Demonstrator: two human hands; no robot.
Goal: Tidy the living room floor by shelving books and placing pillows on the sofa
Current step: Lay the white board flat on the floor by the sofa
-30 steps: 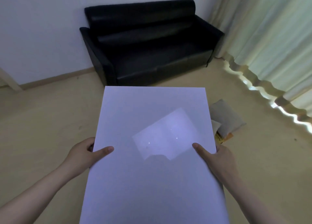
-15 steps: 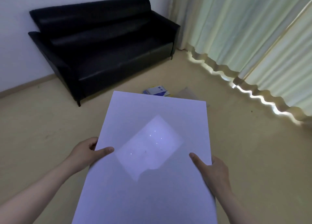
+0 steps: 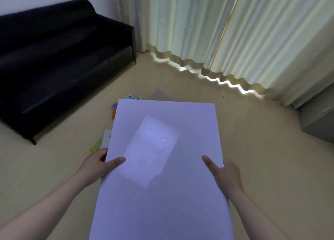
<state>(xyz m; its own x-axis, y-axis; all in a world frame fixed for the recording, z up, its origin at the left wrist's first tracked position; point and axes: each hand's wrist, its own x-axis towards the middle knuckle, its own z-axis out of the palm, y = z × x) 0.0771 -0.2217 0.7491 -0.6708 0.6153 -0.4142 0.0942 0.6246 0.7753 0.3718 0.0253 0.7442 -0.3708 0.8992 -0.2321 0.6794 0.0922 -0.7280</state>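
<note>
I am watching left hand (image 3: 94,164) and right hand (image 3: 226,174) gripping board (image 3: 162,176) by edges. Books (image 3: 132,96) lying on floor (image 3: 180,80) at 12 o'clock; sofa (image 3: 54,58) at 10 bearing nothing. Judging tidying barely beginning.

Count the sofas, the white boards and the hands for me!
Sofas: 1, the black leather sofa
Boards: 1, the large flat white board
Hands: 2, the left hand and right hand, both holding it
Total: 4

Left hand (image 3: 94,164), right hand (image 3: 226,174), thumbs inward
</note>
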